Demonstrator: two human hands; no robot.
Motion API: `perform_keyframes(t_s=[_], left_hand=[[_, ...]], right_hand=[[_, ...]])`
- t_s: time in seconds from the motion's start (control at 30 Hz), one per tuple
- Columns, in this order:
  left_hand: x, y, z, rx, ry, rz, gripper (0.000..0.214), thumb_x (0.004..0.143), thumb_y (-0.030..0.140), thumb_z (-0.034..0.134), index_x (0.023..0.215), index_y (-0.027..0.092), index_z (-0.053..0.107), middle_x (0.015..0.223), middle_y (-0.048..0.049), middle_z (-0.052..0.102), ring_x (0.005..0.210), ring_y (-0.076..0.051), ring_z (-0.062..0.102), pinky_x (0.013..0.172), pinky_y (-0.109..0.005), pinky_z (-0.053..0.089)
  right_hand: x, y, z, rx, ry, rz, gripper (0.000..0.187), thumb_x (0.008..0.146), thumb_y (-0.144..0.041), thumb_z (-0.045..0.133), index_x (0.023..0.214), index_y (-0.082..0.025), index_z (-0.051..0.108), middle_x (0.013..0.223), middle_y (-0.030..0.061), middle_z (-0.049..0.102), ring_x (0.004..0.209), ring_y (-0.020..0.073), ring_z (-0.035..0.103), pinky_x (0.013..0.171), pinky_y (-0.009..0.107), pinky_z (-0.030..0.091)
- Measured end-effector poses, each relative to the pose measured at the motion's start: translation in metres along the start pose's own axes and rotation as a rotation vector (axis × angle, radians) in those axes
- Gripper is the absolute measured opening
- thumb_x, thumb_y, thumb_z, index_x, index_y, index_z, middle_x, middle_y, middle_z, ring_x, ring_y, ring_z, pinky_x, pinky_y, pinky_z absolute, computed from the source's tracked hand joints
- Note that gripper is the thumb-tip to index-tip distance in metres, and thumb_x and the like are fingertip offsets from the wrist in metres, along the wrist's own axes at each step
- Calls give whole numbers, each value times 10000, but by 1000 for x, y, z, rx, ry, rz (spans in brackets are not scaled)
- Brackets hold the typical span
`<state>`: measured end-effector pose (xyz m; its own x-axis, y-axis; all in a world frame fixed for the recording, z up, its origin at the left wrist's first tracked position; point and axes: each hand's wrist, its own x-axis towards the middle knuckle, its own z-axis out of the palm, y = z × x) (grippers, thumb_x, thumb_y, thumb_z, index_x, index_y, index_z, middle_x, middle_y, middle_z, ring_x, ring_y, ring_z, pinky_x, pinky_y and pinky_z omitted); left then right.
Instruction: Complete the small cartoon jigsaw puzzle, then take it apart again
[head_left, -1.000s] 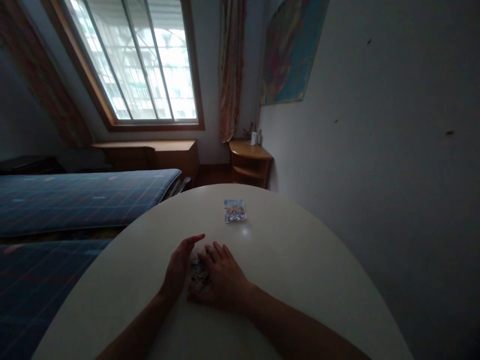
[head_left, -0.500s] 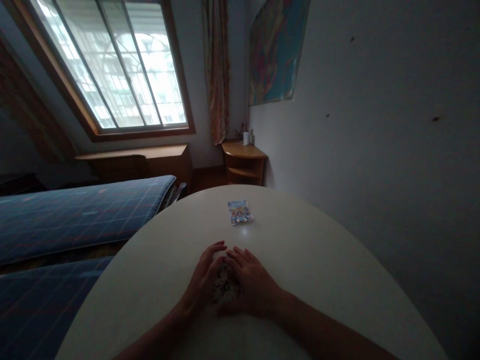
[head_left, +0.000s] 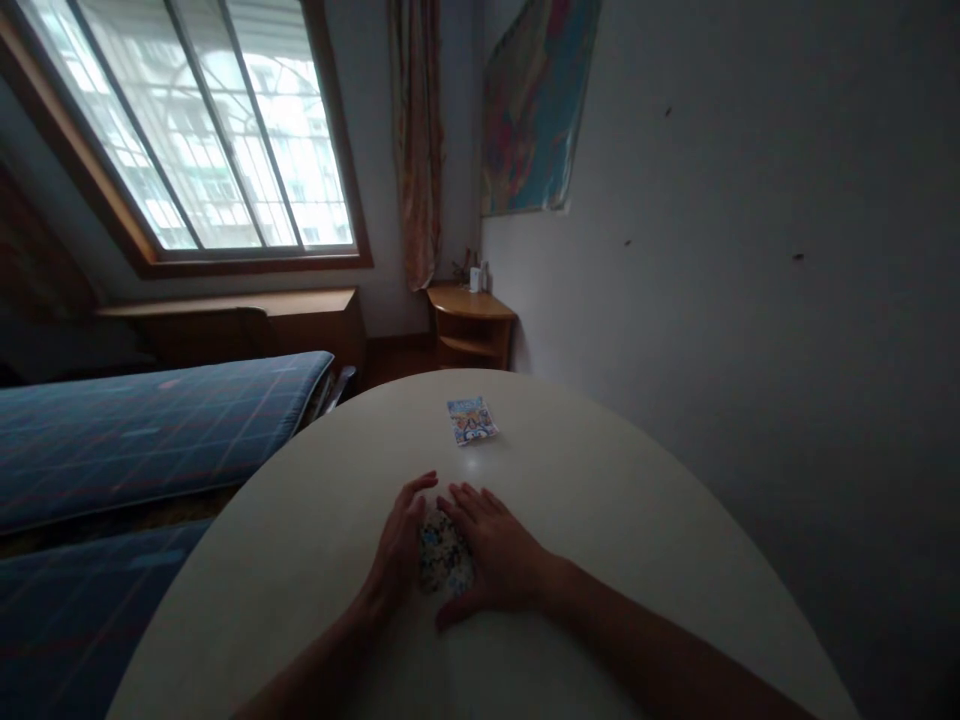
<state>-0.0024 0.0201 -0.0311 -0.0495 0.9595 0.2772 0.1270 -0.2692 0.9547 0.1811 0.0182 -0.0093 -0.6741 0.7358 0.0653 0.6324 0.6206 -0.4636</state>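
A small heap of speckled, multicoloured pieces [head_left: 442, 555] lies on the round white table [head_left: 615, 520]. My left hand [head_left: 399, 545] stands on its edge along the heap's left side, fingers stretched out. On the right side my right hand [head_left: 496, 555] curves around the heap with its fingers extended and its thumb below. Both hands cup the heap between them. A small colourful picture card [head_left: 472, 419] lies flat farther back on the table, apart from my hands.
A bed with a blue checked cover [head_left: 150, 420] runs along the table's left side. A wooden corner shelf [head_left: 469, 320] and a low wooden cabinet [head_left: 247, 320] stand under the window. A grey wall closes off the right.
My left hand has closed in on the heap from the left. Both hands now press closer around it, and the camera has shifted so the scene sits slightly lower right.
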Motion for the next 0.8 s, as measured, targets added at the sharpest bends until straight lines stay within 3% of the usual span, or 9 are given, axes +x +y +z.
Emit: perform_keyframes(t_s=[0.13,0.23,0.37,0.47,0.57,0.67,0.73,0.8], left_hand=[[1,-9,-2,-96,20,-29,480,930,523,379,1189,178,590,1332,-119,583,1273,-265,507,1078,-430,376],[3,-13,-5,-151,46,-27,482,937,523,360,1159,167,597,1334,-134,575,1244,-258,534,1056,-420,407],[8,-10,-17,90,170,77,449,935,515,377,1058,165,631,1310,-137,572,1242,-270,520,1074,-448,386],[7,-5,-30,313,239,152,460,960,483,323,1084,166,632,1284,-141,577,1238,-271,517,1082,-473,373],[-1,1,-34,626,103,258,434,944,480,412,1228,220,613,1411,-120,490,1336,-294,414,1116,-510,314],[-11,5,-21,937,-86,308,575,826,558,609,1339,304,566,1541,-93,343,1447,-396,171,1133,-605,187],[-12,6,-7,1058,-148,266,700,766,629,645,1383,320,528,1557,-112,318,1444,-465,101,1105,-670,126],[-9,6,6,1123,-102,145,707,801,668,569,1405,304,507,1544,-152,334,1421,-510,130,1062,-701,161]], right_hand=[[10,-9,11,-39,71,-28,1152,636,-759,659,1531,-176,227,1595,169,205,1473,355,137,1196,526,90],[25,-15,21,-42,140,-75,1019,706,-687,651,1509,-181,280,1545,162,332,1443,345,241,1187,522,141],[53,-21,33,-9,158,-172,894,725,-584,688,1450,-164,376,1481,166,430,1394,324,345,1169,505,211],[65,-19,29,85,237,-237,803,694,-525,734,1349,-128,493,1393,174,520,1335,312,423,1141,453,284],[58,-5,10,295,417,-104,488,857,-413,595,1257,-138,552,1263,126,609,1182,208,556,1038,342,410],[37,17,-11,333,509,120,320,933,-335,477,1138,-130,612,1164,119,645,1103,194,592,977,328,438],[20,31,-20,266,516,237,308,965,-290,401,1078,-118,630,1114,126,653,1058,190,602,950,321,441],[6,41,-22,247,517,275,310,970,-297,401,1043,-109,637,1078,134,659,1041,202,602,933,328,442]])
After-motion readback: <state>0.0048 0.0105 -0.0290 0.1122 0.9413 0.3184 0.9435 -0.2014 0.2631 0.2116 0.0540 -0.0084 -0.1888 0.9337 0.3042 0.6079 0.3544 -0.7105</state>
